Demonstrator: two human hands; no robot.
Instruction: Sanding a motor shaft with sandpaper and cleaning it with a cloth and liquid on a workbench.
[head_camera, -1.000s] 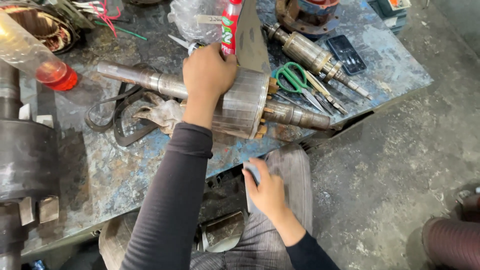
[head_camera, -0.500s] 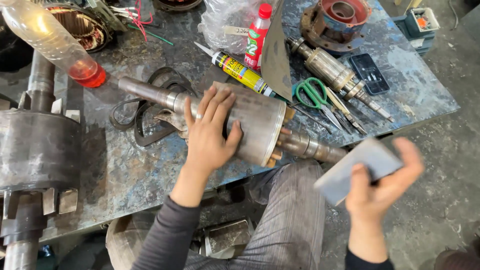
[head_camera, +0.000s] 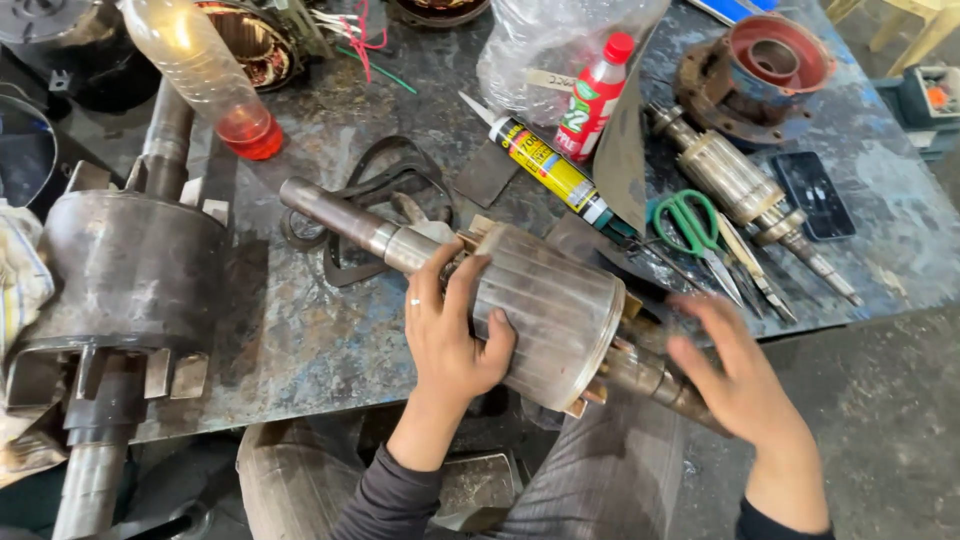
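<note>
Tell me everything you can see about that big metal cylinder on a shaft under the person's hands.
The rotor is a dull grey metal drum with fine lengthwise lines and a shaft out both ends. It lies on its side, slanted across the worn metal table, its near end jutting past the edge. The left hand rests on the drum; the right hand is at the near shaft.

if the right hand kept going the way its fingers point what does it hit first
Most likely the green-handled scissors on the workbench: the right hand points up and left past the rotor shaft end. Depth is unclear, so it might pass above them.
</note>
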